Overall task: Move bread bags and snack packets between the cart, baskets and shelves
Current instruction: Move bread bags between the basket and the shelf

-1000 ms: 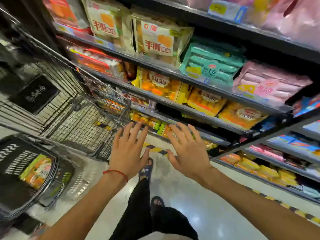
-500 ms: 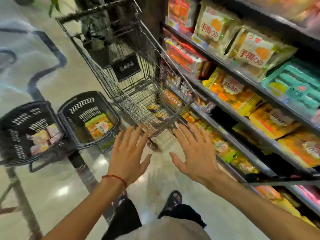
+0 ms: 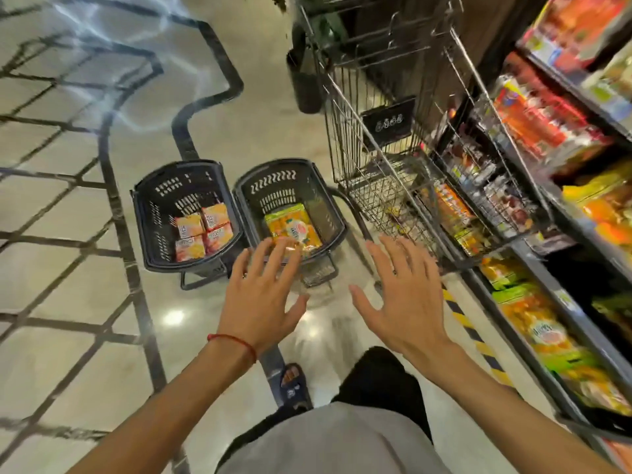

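- Hands are held out above a pale polished stone floor [image 3: 102, 336], both empty.
- Left hand [image 3: 265, 299]: fingers are spread wide and straight, nothing is gripped; a red string bracelet [image 3: 236, 340] is worn at the wrist.
- Right hand [image 3: 403, 302]: fingers are splayed wide too, nothing is held.
- Yellow-orange plastic bread bag [image 3: 290, 227] is seen just past the left fingertips, lying flat in a black slotted plastic basket [image 3: 273, 186]. The fingertips overlap its near end in view; contact cannot be told.
- Four orange-pink square snack packets [image 3: 201, 230] are laid flat in a second black plastic basket [image 3: 160, 206], beyond and left of the left fingers, right beside the first.
- Grey wire shopping cart [image 3: 345, 138] is stood beyond the right fingers.
- Dark metal shelves [image 3: 537, 265], stocked with orange and green bags, are seen right of the right fingers.
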